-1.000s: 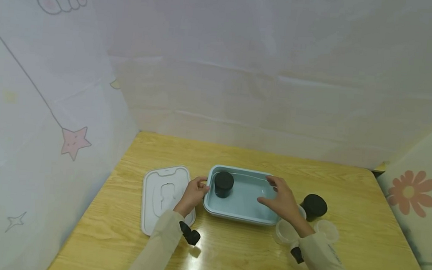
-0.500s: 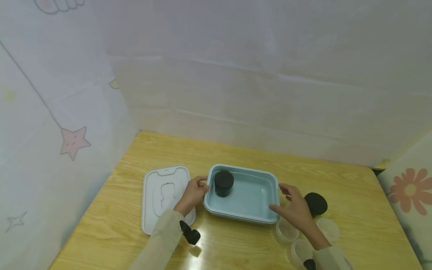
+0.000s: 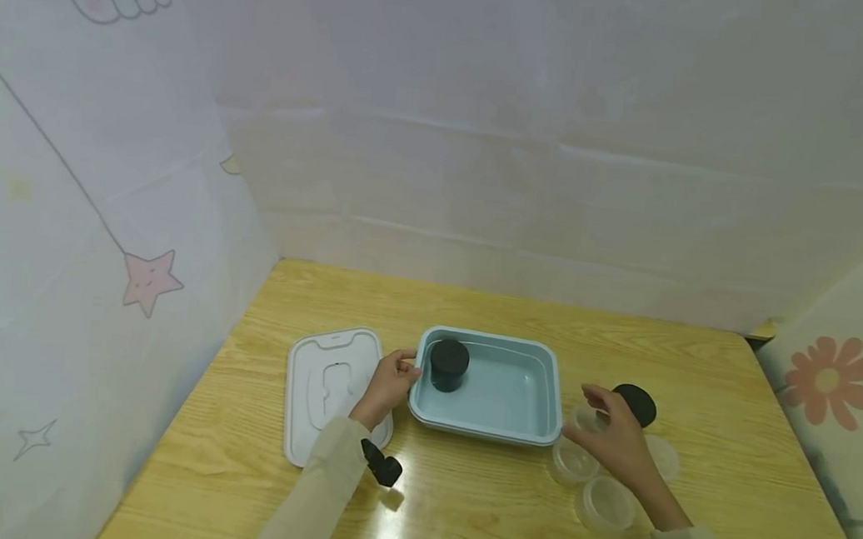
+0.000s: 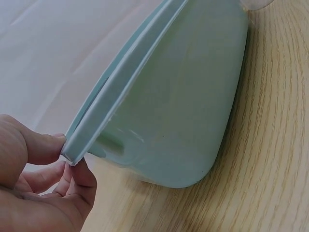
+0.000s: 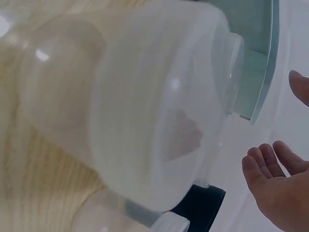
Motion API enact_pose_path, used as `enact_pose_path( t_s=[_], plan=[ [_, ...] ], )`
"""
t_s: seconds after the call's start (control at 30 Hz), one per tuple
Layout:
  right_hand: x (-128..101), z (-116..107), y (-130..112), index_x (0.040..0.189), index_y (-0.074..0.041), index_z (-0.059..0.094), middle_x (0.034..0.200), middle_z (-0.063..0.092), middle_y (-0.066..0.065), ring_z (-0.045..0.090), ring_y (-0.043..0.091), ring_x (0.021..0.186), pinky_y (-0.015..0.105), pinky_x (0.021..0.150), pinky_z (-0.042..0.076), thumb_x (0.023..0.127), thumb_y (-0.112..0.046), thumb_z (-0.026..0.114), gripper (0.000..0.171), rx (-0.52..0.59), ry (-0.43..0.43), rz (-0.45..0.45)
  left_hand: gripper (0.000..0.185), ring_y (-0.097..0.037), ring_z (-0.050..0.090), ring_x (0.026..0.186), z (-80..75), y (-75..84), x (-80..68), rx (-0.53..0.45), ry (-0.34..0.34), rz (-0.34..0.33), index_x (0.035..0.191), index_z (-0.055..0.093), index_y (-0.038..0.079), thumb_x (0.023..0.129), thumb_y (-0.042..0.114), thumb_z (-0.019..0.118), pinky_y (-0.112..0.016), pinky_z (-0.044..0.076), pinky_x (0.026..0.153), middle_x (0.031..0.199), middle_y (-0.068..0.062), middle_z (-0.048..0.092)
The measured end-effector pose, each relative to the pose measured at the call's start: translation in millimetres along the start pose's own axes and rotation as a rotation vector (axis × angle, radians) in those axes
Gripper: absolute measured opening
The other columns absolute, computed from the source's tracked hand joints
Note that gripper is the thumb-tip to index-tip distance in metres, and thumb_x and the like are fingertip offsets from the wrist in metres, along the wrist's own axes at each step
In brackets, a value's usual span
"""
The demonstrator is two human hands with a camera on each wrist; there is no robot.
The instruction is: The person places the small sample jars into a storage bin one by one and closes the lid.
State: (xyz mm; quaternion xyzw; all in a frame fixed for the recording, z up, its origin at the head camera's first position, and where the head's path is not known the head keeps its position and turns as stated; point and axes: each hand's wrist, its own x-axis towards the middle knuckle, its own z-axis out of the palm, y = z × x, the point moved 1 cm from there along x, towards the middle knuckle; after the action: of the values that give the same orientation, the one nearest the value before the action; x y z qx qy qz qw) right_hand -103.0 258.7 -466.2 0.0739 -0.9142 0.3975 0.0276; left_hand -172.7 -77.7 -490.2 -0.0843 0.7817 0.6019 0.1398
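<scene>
Left hand (image 3: 390, 381) pinches the left rim of the blue tray (image 3: 536, 387) on the table (image 3: 460, 505). Right hand (image 3: 615, 439), fingers relaxed and holding nothing, hovers over the clear cups (image 3: 573, 461) right of the tray. Advice: steady the tray, grip one cup by its wall.

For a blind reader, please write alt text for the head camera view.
A person's left hand pinches the rim of a light blue tray holding a black jar on a wooden table. The right hand hovers open over clear cups beside it. A white lid lies left.
</scene>
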Motion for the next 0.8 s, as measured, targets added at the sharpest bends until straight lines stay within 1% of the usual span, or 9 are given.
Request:
enact_pose_path(
  t_s=[0.1, 0.27, 0.47, 0.5, 0.53, 0.6, 0.7, 0.73, 0.8],
  plan=[
    [-5, 0, 2, 0.134, 0.008, 0.042, 0.128, 0.048, 0.025, 0.049, 0.038, 0.114, 0.04, 0.093, 0.044, 0.079, -0.019, 0.078, 0.071, 0.004, -0.005, -0.008, 0.037, -0.018, 0.054, 0.085, -0.2, -0.3, 0.8, 0.004, 0.003, -0.002, 0.133, 0.05, 0.003, 0.097, 0.01, 0.054, -0.024, 0.042, 0.065, 0.099, -0.011, 0.056],
    [-11, 2, 7, 0.131, 0.01, 0.044, 0.126, 0.048, 0.027, 0.051, 0.042, 0.11, 0.047, 0.089, 0.046, 0.077, -0.016, 0.08, 0.07, 0.005, 0.023, -0.053, 0.038, -0.018, 0.054, 0.085, -0.2, -0.9, 2.9, 0.005, 0.01, 0.0, 0.133, 0.05, 0.003, 0.096, 0.01, 0.054, -0.024, 0.043, 0.065, 0.098, -0.011, 0.055],
    [-17, 3, 13, 0.13, 0.01, 0.045, 0.125, 0.049, 0.026, 0.052, 0.043, 0.109, 0.05, 0.088, 0.046, 0.079, -0.02, 0.079, 0.069, -0.018, 0.016, -0.031, 0.038, -0.018, 0.053, 0.084, 0.5, -1.7, 2.8, 0.002, 0.01, 0.004, 0.133, 0.05, 0.002, 0.096, 0.009, 0.054, -0.024, 0.043, 0.065, 0.097, -0.01, 0.055],
    [-18, 3, 14, 0.13, 0.01, 0.045, 0.124, 0.049, 0.026, 0.053, 0.043, 0.109, 0.048, 0.088, 0.048, 0.079, -0.021, 0.079, 0.069, -0.025, 0.014, -0.022, 0.038, -0.018, 0.053, 0.084, 0.6, -1.7, 2.4, -0.001, 0.01, 0.006, 0.133, 0.05, 0.002, 0.096, 0.009, 0.054, -0.024, 0.042, 0.065, 0.097, -0.01, 0.055],
    [-20, 3, 14, 0.131, 0.009, 0.045, 0.124, 0.049, 0.025, 0.053, 0.042, 0.11, 0.042, 0.089, 0.049, 0.079, -0.021, 0.078, 0.069, -0.027, 0.007, -0.013, 0.038, -0.018, 0.053, 0.084, 0.7, -1.8, 1.9, -0.001, 0.009, 0.007, 0.133, 0.05, 0.002, 0.096, 0.009, 0.054, -0.024, 0.042, 0.065, 0.097, -0.01, 0.055],
    [-22, 3, 15, 0.131, 0.009, 0.045, 0.123, 0.049, 0.024, 0.052, 0.041, 0.11, 0.026, 0.089, 0.049, 0.079, -0.022, 0.078, 0.069, -0.019, 0.0, 0.0, 0.038, -0.018, 0.053, 0.084, 0.9, -1.6, 1.1, -0.001, 0.011, 0.011, 0.133, 0.051, 0.002, 0.096, 0.009, 0.054, -0.024, 0.043, 0.065, 0.096, -0.01, 0.055],
    [-26, 3, 15, 0.131, 0.008, 0.045, 0.124, 0.048, 0.023, 0.051, 0.04, 0.112, 0.005, 0.087, 0.038, 0.079, -0.022, 0.078, 0.069, 0.01, -0.004, 0.02, 0.037, -0.018, 0.053, 0.084, 1.0, -1.5, 0.7, 0.001, 0.016, 0.014, 0.133, 0.051, 0.002, 0.096, 0.008, 0.054, -0.024, 0.043, 0.066, 0.096, -0.011, 0.056],
    [-27, 4, 15, 0.132, 0.008, 0.045, 0.125, 0.048, 0.023, 0.051, 0.04, 0.113, 0.002, 0.086, 0.035, 0.079, -0.021, 0.079, 0.069, 0.017, -0.005, 0.023, 0.037, -0.018, 0.054, 0.084, 1.0, -1.5, 0.8, 0.003, 0.017, 0.014, 0.132, 0.051, 0.002, 0.096, 0.008, 0.054, -0.024, 0.043, 0.066, 0.096, -0.011, 0.056],
    [-28, 5, 14, 0.13, 0.008, 0.046, 0.124, 0.049, 0.023, 0.051, 0.04, 0.112, 0.006, 0.087, 0.04, 0.078, -0.021, 0.079, 0.069, 0.016, 0.001, 0.024, 0.038, -0.018, 0.054, 0.085, 1.1, -1.6, 1.1, 0.006, 0.018, 0.014, 0.132, 0.051, 0.002, 0.096, 0.009, 0.054, -0.024, 0.043, 0.067, 0.097, -0.011, 0.056]
  ],
)
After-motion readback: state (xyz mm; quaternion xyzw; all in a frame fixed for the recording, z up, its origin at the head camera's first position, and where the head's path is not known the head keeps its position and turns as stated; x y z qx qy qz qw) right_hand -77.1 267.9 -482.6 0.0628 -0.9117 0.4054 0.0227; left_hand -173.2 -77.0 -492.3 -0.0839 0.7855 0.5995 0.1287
